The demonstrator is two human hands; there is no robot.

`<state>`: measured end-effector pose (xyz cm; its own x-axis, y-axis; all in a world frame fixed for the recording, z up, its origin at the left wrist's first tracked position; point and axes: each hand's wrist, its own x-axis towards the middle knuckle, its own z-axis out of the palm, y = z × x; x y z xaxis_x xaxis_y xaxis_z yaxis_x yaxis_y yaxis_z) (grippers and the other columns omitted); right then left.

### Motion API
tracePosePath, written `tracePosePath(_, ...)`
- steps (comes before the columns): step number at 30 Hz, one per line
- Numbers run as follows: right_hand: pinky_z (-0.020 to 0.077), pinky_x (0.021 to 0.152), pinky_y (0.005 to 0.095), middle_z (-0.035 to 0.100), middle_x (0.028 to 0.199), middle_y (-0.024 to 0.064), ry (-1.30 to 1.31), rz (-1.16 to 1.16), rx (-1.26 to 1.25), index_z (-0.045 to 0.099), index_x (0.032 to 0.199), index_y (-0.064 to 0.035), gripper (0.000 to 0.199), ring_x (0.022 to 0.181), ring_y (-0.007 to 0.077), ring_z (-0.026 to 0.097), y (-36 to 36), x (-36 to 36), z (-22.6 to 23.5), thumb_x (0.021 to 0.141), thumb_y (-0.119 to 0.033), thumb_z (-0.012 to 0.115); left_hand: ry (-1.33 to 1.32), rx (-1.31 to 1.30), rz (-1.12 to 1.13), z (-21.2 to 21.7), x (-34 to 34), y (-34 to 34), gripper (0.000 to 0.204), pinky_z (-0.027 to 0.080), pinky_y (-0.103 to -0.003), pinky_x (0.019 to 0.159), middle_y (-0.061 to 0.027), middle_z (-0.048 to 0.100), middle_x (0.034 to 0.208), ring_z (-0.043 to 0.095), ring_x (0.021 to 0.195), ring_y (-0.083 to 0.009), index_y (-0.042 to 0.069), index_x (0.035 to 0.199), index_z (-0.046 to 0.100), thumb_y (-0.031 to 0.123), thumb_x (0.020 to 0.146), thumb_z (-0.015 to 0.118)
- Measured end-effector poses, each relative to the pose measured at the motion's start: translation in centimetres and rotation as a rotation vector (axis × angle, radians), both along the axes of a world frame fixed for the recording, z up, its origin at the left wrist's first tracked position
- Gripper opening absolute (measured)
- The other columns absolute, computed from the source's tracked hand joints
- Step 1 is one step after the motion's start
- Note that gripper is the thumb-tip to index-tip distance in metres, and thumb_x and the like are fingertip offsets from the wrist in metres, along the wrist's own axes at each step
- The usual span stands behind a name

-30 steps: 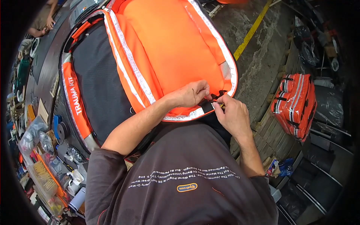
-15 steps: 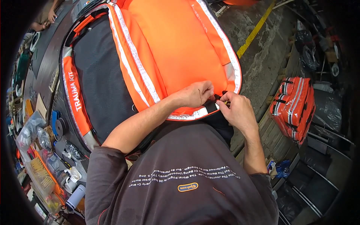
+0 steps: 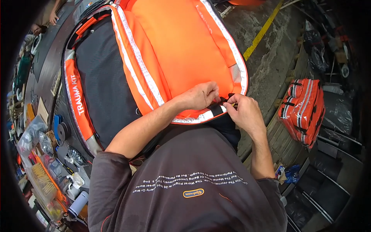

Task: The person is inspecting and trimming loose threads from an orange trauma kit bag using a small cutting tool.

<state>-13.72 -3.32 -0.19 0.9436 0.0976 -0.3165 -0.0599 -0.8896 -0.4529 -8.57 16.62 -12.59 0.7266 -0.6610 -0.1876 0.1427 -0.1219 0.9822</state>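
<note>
A large orange and black bag (image 3: 189,54) lies open in front of me, its edges lined with white reflective tape (image 3: 141,62). At the bag's near right corner both hands work close together over a short black strap (image 3: 217,110). My left hand (image 3: 203,96) reaches across the orange fabric with its fingers curled and pinched; what they grip is hidden. From the right, my right hand (image 3: 246,112) pinches the black strap's end between thumb and forefinger. A small yellowish bit shows beside those fingertips, too small to name.
Left, a dark table (image 3: 50,75) carries a blue and black spool (image 3: 62,129), a clear bin with a brush (image 3: 43,178) and a white roll (image 3: 78,203). A plastic-wrapped orange bag (image 3: 303,112) stands at right on wooden slats. Another person's hand (image 3: 53,17) shows far left.
My left hand's fingers have shifted very slightly at the bag's corner. The right hand keeps its pinch in nearly the same place.
</note>
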Motion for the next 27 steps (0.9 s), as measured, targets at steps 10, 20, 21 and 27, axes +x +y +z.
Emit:
tracePosePath(10, 0.0521, 0.075, 0.0281, 0.075, 0.097, 0.0013, -0.184, -0.413, 0.410, 0.071, 0.137, -0.0018, 0.035, 0.089, 0.0075, 0.065, -5.8, -0.1, 1.0, 0.110, -0.023, 0.069, 0.116, -0.298, 0.094, 10.2, -3.1, 5.6, 0.022, 0.043, -0.028, 0.062, -0.0017, 0.056, 0.078, 0.047, 0.067, -0.0087, 0.007, 0.092, 0.048, 0.016, 0.111, 0.041)
tracePosePath(20, 0.0609, 0.080, 0.0283, 0.067, 0.100, -0.0018, -0.057, -0.661, 1.237, 0.066, 0.130, -0.0046, 0.029, 0.087, 0.0074, 0.067, -9.8, -1.5, -5.4, 0.103, -0.006, 0.076, 0.192, 0.422, 0.234, 19.1, -17.2, 19.3, 0.052, 0.059, -0.034, 0.091, -0.0159, 0.074, 0.124, 0.074, 0.101, -0.0217, -0.001, 0.131, 0.072, -0.010, 0.080, 0.069)
tracePosePath(21, 0.0605, 0.076, 0.0279, 0.063, 0.094, -0.0042, -0.061, -0.667, 1.222, 0.064, 0.119, -0.0083, 0.023, 0.080, 0.0056, 0.063, -9.6, -1.3, -6.2, 0.102, -0.007, 0.078, 0.073, 0.493, 0.232, 19.5, -18.2, 19.1, 0.058, 0.058, -0.035, 0.094, -0.0175, 0.073, 0.126, 0.074, 0.104, -0.0246, -0.001, 0.136, 0.070, -0.009, 0.079, 0.072)
tracePosePath(27, 0.0587, 0.080, 0.0282, 0.068, 0.097, -0.0017, 0.086, -0.591, 1.094, 0.059, 0.112, -0.0099, 0.035, 0.084, 0.0096, 0.067, -7.2, 0.1, -10.0, 0.095, -0.015, 0.090, -0.178, 0.594, 0.518, 20.6, -17.4, 15.7, 0.021, 0.057, -0.039, 0.093, -0.0181, 0.075, 0.112, 0.074, 0.106, -0.0336, -0.005, 0.112, 0.075, 0.001, 0.092, 0.077)
